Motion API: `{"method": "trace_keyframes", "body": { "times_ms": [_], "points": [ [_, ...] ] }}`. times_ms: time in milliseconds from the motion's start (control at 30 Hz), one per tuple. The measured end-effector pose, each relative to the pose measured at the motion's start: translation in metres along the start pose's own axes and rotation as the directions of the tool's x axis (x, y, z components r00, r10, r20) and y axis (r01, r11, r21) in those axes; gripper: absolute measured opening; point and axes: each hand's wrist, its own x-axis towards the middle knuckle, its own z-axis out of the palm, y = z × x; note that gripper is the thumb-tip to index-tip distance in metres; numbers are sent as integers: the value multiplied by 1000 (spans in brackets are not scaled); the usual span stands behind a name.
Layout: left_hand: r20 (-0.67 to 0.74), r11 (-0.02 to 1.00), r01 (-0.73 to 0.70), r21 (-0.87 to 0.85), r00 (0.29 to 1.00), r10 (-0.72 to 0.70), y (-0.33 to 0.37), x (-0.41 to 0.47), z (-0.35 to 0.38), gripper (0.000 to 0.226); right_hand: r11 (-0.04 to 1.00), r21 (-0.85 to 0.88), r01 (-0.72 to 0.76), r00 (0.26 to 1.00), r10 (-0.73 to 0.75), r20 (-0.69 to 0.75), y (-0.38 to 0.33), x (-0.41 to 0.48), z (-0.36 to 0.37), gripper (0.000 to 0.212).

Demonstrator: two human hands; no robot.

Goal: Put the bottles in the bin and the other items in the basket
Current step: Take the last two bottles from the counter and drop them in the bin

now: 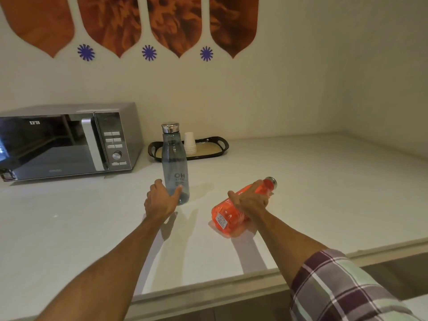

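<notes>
A tall grey-blue clear bottle [174, 158] with a silver cap stands upright on the white counter [324, 193]. My left hand [161, 199] wraps around its lower part, thumb on the right side. An orange-red bottle [228, 213] with a silver cap is tilted on its side, cap pointing away to the right. My right hand [251, 201] grips it around the middle, lifting it just off or at the counter surface. No bin or basket is in view.
A silver microwave [69, 142] stands at the back left. Behind the grey-blue bottle is a black tray [213, 154] holding a stack of white paper cups [190, 143]. The counter's front edge runs across the lower part of the view; walls close the back and right.
</notes>
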Motion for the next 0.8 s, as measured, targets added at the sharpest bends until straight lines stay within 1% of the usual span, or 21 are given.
{"method": "trace_keyframes", "body": {
  "times_ms": [67,100,133,200,300,367,433,567,700,800],
  "points": [
    [3,998,44,-51,999,-43,4,12,4,83,983,182,-17,994,-2,106,0,14,-1,82],
    [-2,995,58,-77,998,-58,6,18,6,86,965,260,-37,994,7,113,-1,21,-2,81],
    [-10,992,71,-105,997,-73,10,24,8,89,955,290,-67,995,44,87,-3,27,-4,87],
    [-25,979,108,-173,993,-114,18,37,12,98,963,250,-102,995,96,33,-10,39,-7,98],
    [-54,948,175,-264,979,-195,29,55,19,115,967,245,-65,998,58,35,-20,61,-10,99],
    [-73,928,209,-307,967,-242,34,64,25,120,970,242,-32,999,27,26,-24,76,-12,99],
    [-93,914,212,-346,962,-258,37,71,32,118,975,222,12,1000,-17,22,-30,90,-13,99],
    [-112,886,168,-432,965,-238,37,78,43,98,978,191,82,995,-91,42,-40,110,-12,99],
    [-131,886,131,-444,969,-209,41,79,44,91,975,154,158,986,-165,33,-42,119,-7,103],
    [-153,898,58,-436,978,-138,45,75,37,90,960,172,223,973,-230,27,-45,116,-8,103]
  ]
}}
